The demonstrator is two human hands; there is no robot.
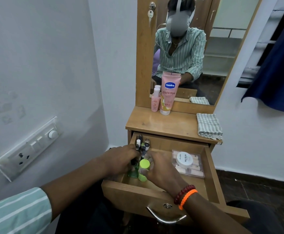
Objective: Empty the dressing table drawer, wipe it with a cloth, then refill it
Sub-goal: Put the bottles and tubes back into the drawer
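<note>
Hands worked inside the open drawer (212, 186): my left hand (121, 160) gripped a bundle of pens and small tubes (142, 146), my right hand (161, 169) curled around a green-capped bottle (143, 168). Folded cloth (209, 126) lay on the counter (163, 124) at two o'clock.

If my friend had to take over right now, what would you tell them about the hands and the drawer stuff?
Left hand: grips a bunch of pens and small cosmetic sticks at the drawer's back left.
Right hand: fingers around the bottle with the lime-green cap; a green bottle sits beside it.
Drawer: open, still holding a clear box with a white round tub on top.
On the tabletop: Vaseline tube, small pink bottle, folded striped cloth.
Whether emptying or refilling is under way, one picture cannot tell.
</note>
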